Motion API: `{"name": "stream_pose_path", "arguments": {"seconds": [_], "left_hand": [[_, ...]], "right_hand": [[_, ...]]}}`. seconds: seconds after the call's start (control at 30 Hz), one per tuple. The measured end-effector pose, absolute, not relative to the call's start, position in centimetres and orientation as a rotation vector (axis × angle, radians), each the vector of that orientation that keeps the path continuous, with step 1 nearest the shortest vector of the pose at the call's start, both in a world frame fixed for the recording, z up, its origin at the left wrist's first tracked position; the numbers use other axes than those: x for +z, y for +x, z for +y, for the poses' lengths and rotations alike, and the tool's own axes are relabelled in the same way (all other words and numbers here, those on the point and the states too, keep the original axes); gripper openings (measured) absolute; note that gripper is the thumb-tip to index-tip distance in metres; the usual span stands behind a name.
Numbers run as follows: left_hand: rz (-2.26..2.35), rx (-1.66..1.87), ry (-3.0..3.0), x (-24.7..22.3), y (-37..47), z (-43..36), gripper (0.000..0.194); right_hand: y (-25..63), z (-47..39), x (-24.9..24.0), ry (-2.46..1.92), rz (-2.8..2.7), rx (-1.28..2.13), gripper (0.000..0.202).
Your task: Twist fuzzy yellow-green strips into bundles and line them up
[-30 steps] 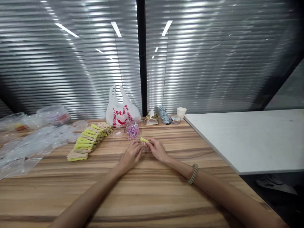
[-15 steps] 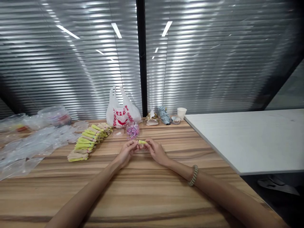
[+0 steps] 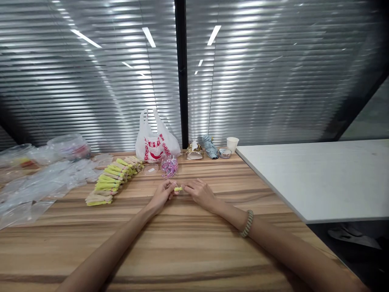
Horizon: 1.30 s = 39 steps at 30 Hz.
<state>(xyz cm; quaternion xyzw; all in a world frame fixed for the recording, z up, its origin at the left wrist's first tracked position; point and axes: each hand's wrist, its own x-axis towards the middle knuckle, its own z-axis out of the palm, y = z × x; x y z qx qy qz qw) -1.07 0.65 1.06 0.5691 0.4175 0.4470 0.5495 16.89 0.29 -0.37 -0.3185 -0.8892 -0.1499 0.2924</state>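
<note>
Left hand (image 3: 162, 194) pinches the small yellow strip (image 3: 178, 189); right hand (image 3: 201, 194) is at its other end, whether gripping I can't tell; a plastic bag (image 3: 156, 144) stands beyond.

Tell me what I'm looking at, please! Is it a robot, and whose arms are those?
There's no robot here, just a person using two bare hands. The camera is worn on the person's head, looking forward and down, so you see almost what they see.

The left hand pinches a small yellow piece. The right hand has its fingertips by the other end; whether they grip it is too small to tell. A bracelet circles the right arm.

On the wooden table lie a row of yellow and tan bundles, pinkish-purple strands and clear plastic. Farther back stand a white bag with red print and a paper cup.
</note>
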Motion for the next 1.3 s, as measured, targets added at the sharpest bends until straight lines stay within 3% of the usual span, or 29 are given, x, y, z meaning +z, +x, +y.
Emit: {"name": "stream_pose_path", "arguments": {"seconds": [0.5, 0.9, 1.1, 1.3], "left_hand": [[1.047, 1.137, 1.587, 1.2, -1.0, 0.5, 0.032], [1.081, 1.010, 1.611, 1.3, -1.0, 0.4, 0.031], [1.067, 1.177, 1.452, 0.7, -0.9, 0.8, 0.056], [1.059, 1.094, 1.518, 1.0, -1.0, 0.7, 0.036]], "right_hand": [[16.6, -0.4, 0.4, -0.884, -2.436, -0.652, 0.021], [16.7, 0.1, -0.3, -0.813, -2.379, -0.557, 0.018], [16.6, 0.0, -0.3, -0.825, -2.354, -0.527, 0.016], [16.6, 0.3, -0.8, -0.951, -2.308, -0.422, 0.015]]}}
